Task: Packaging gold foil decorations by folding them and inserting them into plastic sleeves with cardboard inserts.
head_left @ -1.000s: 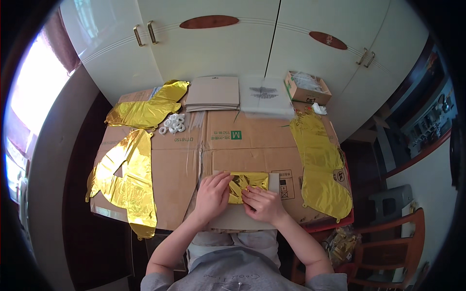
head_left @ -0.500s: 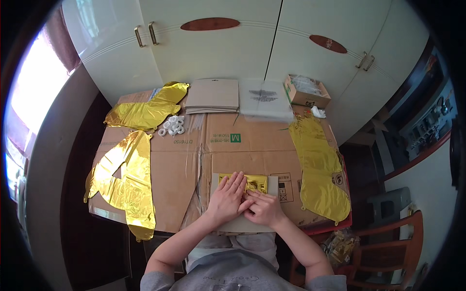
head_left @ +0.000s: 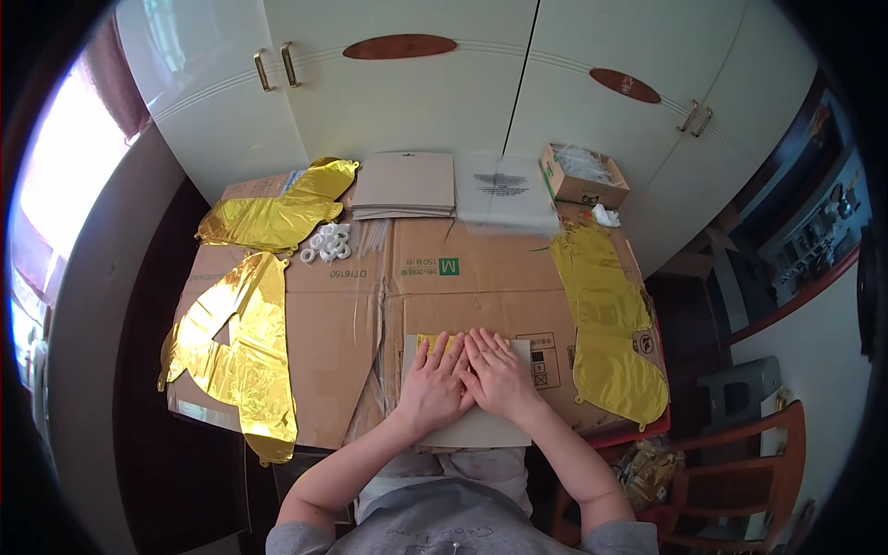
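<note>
Side by side, my left hand (head_left: 433,384) and my right hand (head_left: 500,377) lie flat with fingers stretched forward, pressing on a folded gold foil balloon (head_left: 431,339). Most of that balloon is hidden under the palms; only strips of gold show at the fingertips. It rests on a grey cardboard sheet (head_left: 481,433) at the table's near edge. The thumbs meet in the middle. Neither hand grips anything.
Flat gold foil balloons lie at left (head_left: 264,361), far left (head_left: 268,215) and right (head_left: 610,333). Along the back are white rings (head_left: 326,242), clear straws (head_left: 374,233), stacked cardboard sheets (head_left: 403,185), clear plastic bags (head_left: 507,194) and a small box (head_left: 586,190). A wooden chair (head_left: 731,472) stands at right.
My right hand has gone from curled fingers at the foil's near side to lying flat on top of it. The left hand stays flat, shifted very slightly.
</note>
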### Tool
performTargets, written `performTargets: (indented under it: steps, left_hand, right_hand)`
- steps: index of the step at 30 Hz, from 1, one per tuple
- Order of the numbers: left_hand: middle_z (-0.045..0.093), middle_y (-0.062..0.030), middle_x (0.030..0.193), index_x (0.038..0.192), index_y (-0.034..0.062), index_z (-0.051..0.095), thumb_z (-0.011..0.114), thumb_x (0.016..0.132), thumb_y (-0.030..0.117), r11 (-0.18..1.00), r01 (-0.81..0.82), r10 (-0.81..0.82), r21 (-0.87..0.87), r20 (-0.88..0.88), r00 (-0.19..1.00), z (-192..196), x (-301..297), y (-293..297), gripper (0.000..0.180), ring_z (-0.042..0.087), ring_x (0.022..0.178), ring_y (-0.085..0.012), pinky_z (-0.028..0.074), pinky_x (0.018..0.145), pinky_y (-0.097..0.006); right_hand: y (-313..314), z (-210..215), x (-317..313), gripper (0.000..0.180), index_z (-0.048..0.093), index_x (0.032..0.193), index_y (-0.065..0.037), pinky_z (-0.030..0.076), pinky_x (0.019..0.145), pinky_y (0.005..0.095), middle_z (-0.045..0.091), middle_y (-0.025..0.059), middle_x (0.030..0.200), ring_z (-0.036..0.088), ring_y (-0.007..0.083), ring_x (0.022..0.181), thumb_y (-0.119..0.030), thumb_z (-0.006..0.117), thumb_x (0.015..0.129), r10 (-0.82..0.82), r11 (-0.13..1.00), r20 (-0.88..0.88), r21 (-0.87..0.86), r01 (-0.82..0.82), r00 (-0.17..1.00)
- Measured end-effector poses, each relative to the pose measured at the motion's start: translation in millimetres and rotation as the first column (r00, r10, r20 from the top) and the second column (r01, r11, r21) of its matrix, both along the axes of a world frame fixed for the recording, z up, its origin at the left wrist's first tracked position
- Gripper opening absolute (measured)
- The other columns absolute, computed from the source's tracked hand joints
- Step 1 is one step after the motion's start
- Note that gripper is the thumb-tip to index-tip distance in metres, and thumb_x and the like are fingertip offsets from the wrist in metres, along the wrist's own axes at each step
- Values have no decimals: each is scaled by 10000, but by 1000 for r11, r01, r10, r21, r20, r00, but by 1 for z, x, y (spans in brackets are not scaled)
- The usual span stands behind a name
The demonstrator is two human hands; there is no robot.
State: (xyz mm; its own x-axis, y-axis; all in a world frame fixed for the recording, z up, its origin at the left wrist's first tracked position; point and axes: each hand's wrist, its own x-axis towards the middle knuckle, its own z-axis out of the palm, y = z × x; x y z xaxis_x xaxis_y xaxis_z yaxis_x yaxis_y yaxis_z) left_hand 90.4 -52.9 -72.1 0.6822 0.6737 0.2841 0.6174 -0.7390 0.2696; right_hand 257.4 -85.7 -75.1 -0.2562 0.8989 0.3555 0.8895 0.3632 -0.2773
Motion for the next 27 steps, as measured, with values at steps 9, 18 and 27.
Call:
performTargets:
  steps: [9, 18, 27]
  left_hand:
    - [394, -253, 1479, 1402, -34, 452, 468, 906, 428, 998, -63, 64, 9, -104, 993, -2, -3, -1, 677, 315, 1400, -448, 159, 1154, -588]
    - [328, -270, 1512, 1421, -100, 359, 477, 904, 499, 994, -108, 103, -20, -183, 978, 3, -19, 3, 800, 279, 1439, -376, 142, 1127, -644]
    - [272, -237, 1552, 1461, -91, 289, 435, 927, 562, 975, -181, 151, -129, -212, 966, 10, -40, 17, 856, 196, 1475, -340, 73, 1139, -648]
  right_hand:
    - [-8, -5, 8, 680, 470, 1337, 114, 286, 1143, 505, 495, 280, 1378, 434, 389, 1340, -421, 555, 925, -89, 996, 91, -10, 90, 992]
    - [-17, -1, 9, 793, 432, 1355, 136, 222, 1168, 516, 466, 307, 1394, 397, 400, 1367, -490, 584, 894, -193, 978, 130, -60, 202, 973]
    - [-22, -1, 13, 831, 424, 1363, 135, 209, 1175, 509, 456, 303, 1406, 377, 376, 1387, -525, 581, 885, -224, 972, 144, -40, 232, 964]
